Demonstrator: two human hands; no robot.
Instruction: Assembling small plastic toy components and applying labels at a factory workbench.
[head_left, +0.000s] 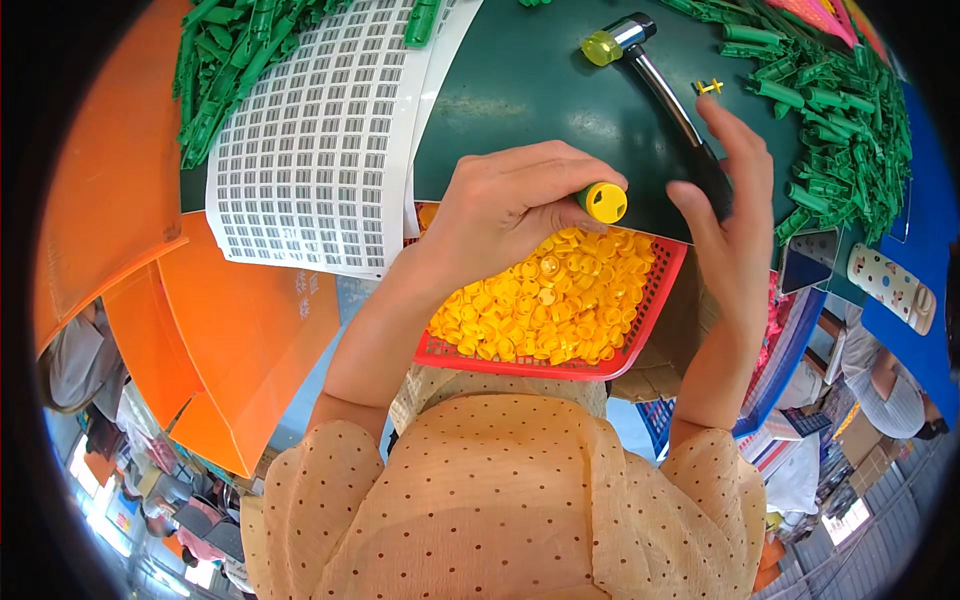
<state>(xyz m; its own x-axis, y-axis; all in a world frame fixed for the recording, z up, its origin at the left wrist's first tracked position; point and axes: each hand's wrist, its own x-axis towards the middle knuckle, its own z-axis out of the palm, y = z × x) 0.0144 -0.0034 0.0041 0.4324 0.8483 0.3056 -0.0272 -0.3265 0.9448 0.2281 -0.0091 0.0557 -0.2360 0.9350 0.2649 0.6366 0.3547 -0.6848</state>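
My left hand [520, 195] is closed around a small green part topped with a round yellow cap [606, 202]; the cap faces up and shows dark cut-outs. Most of the green part is hidden by my fingers. To its right, my right hand [735, 200] is open, thumb and fingers apart. Its fingertips are close to a tiny yellow plastic piece [710, 87] on the green table [500, 110]. A mallet with a yellow head [603, 48] and a metal shaft lies on the table; its dark grip passes behind my right hand.
A red basket [640, 355] full of yellow caps [550, 300] sits below my hands. Printed label sheets [310, 150] hang over the table edge at left. Green plastic parts are heaped at far left [235, 70] and right [840, 140]. A phone [808, 258] and a patterned case [890, 287] lie at right.
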